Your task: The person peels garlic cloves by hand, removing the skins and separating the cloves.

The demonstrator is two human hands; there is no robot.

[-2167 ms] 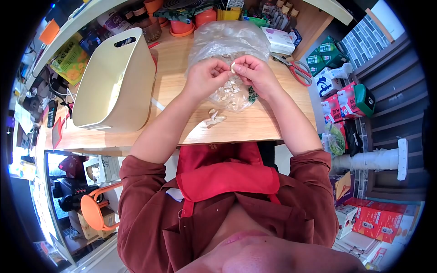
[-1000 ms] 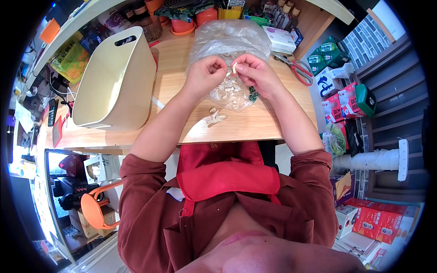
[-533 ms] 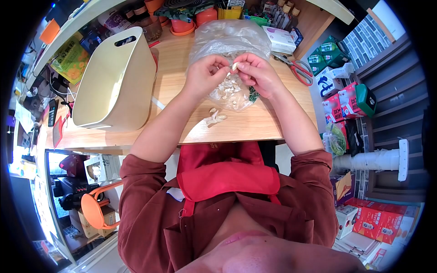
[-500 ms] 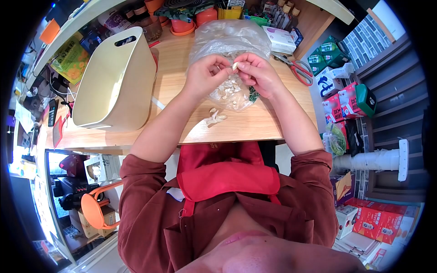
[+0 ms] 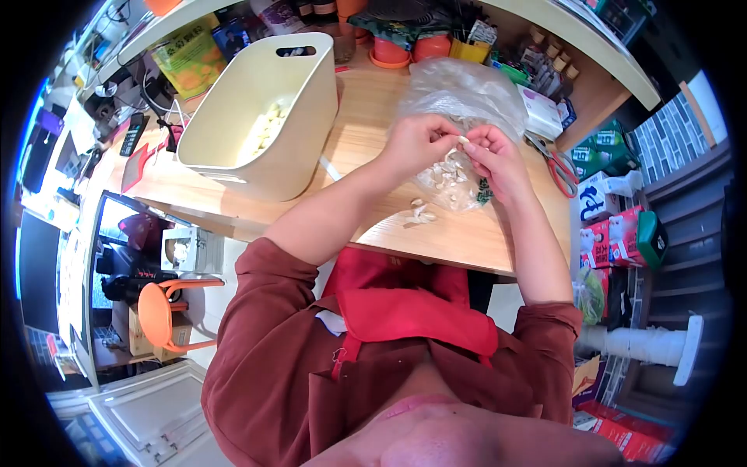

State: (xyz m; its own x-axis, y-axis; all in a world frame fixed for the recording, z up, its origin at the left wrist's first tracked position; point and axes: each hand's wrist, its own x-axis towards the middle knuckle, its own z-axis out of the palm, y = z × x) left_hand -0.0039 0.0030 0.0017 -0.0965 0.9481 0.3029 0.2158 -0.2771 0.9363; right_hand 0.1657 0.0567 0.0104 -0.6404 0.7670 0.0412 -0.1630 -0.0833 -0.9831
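Observation:
Above a clear plastic bag (image 5: 459, 86), my left hand (image 5: 420, 148) and my right hand (image 5: 499, 162) meet fingertip to fingertip. Between them is a small pale garlic clove (image 5: 462, 141), pinched by both. Papery garlic skins (image 5: 451, 185) lie on the bag just below my hands. A few garlic pieces (image 5: 420, 212) rest on the table nearer my body. To the left stands a tall cream bin (image 5: 299, 159) with a handle slot; several peeled cloves (image 5: 271, 127) show inside it.
Red-handled scissors (image 5: 562, 173) lie on the wooden table (image 5: 366, 101) at the right. A white box (image 5: 542, 113) and several corked bottles (image 5: 548, 58) stand behind them. Orange pots (image 5: 389, 53) line the back. An orange stool (image 5: 159, 315) is at lower left.
The view has swung left, so everything on the table appears farther right and more of the bin's inside shows. My hands stay together at the clove, with the fingers slightly shifted.

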